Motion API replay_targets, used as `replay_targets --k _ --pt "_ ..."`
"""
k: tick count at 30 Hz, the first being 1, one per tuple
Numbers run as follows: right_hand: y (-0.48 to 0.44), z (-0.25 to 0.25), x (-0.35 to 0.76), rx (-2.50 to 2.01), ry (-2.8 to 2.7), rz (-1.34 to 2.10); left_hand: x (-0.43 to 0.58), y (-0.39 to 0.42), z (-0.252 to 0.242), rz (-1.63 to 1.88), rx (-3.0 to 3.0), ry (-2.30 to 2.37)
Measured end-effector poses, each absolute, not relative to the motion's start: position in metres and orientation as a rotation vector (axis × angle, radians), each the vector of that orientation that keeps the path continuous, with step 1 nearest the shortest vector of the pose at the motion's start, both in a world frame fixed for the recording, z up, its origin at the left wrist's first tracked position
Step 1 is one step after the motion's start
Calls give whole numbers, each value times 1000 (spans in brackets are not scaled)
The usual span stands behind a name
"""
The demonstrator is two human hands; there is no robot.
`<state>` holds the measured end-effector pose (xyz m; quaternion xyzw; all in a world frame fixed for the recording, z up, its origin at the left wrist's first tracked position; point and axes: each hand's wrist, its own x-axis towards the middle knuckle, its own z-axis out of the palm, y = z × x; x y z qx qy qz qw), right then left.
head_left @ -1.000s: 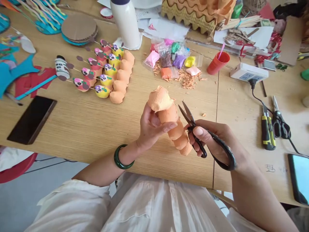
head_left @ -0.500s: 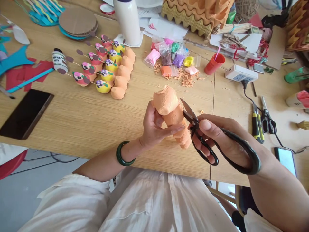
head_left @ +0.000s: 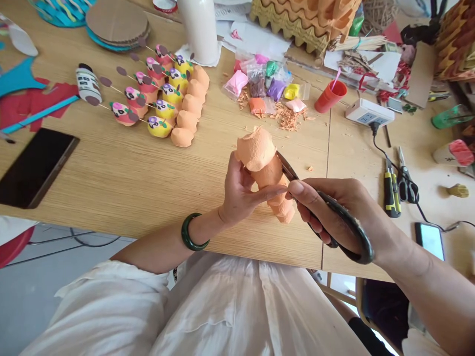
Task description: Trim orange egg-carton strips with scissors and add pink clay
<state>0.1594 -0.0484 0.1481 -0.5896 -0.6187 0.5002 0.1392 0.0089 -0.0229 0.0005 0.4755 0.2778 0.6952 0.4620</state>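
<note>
My left hand (head_left: pixel 243 190) grips an orange strip of egg carton cups (head_left: pixel 256 148), thumb across its side and fingers behind it. The strip is tilted over the table, its largest cup toward the far side. My right hand (head_left: pixel 334 207) is closed around black-handled scissors (head_left: pixel 343 215). Their blades lie along the right edge of the strip, touching or very close to it; the tips are partly hidden. To the left stand painted carton rows in pink and yellow (head_left: pixel 159 126), with thin sticks ending in brown ovals, beside a plain orange row (head_left: pixel 183 137).
Bagged coloured clay (head_left: pixel 276 90) and orange shavings (head_left: pixel 291 118) lie beyond my hands. A red cup (head_left: pixel 330 96), power strip (head_left: pixel 369 112), utility knife (head_left: pixel 391 193) and second scissors (head_left: pixel 407 188) are at right. A dark phone (head_left: pixel 37 168) and small bottle (head_left: pixel 88 84) sit left; stacked egg trays (head_left: pixel 297 29) behind.
The scissors have gone from spread blades to nearly closed along the strip's edge, and my right hand has turned and tightened. The left hand still holds the strip; the view has shifted slightly.
</note>
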Motion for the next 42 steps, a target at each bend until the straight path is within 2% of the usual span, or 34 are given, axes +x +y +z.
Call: replay_targets --k 5,12,21,32,42 --pt "-46 141 161 -1598 -1890 1327 9 -23 -1 1713 1128 672" --pt "-38 135 164 -1633 -1854 1428 5 -26 10 1544 968 792" --pt "-30 137 155 -1651 -1823 1448 7 -26 8 1645 1101 660" --pt "-30 130 156 -1728 -1811 1311 7 -21 4 1582 960 638" --pt "-19 121 179 -1747 -1741 1205 2 -10 -4 1391 754 689"
